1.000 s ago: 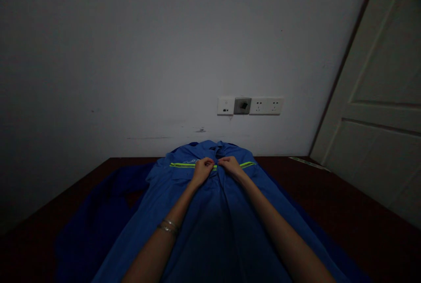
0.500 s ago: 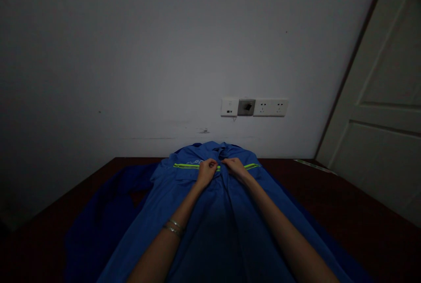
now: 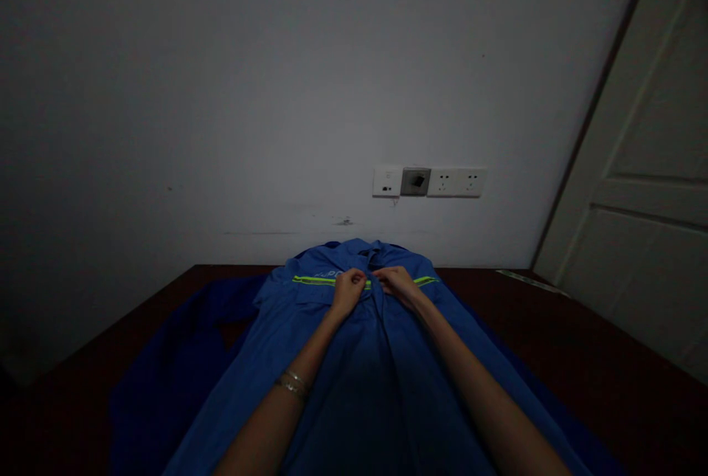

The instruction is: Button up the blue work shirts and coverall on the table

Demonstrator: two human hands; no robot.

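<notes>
A blue work jacket (image 3: pixel 343 365) with a bright yellow-green stripe across its chest lies spread out, collar toward the wall. At the chest, left of the front opening, my left hand (image 3: pixel 349 289) is closed in a pinch on the jacket's front edge. Just across from it, my right hand (image 3: pixel 399 284) pinches the other side of the front, fingers bent. Both hands are close together near the stripe. Whatever small fastening lies between the fingertips is too small and dark to make out. Two thin bracelets (image 3: pixel 293 382) circle my left wrist.
Underneath is a dark reddish-brown surface (image 3: pixel 514 321), with a darker blue sleeve (image 3: pixel 182 365) at left. Behind rises a pale wall (image 3: pixel 265 107) bearing sockets (image 3: pixel 456 182). A panelled door (image 3: pixel 647 203) stands at right, with a thin flat strip (image 3: pixel 531 282) near it.
My right hand has shifted very slightly, its fingertips staying at the front opening. My left hand keeps its place and the jacket lies as before.
</notes>
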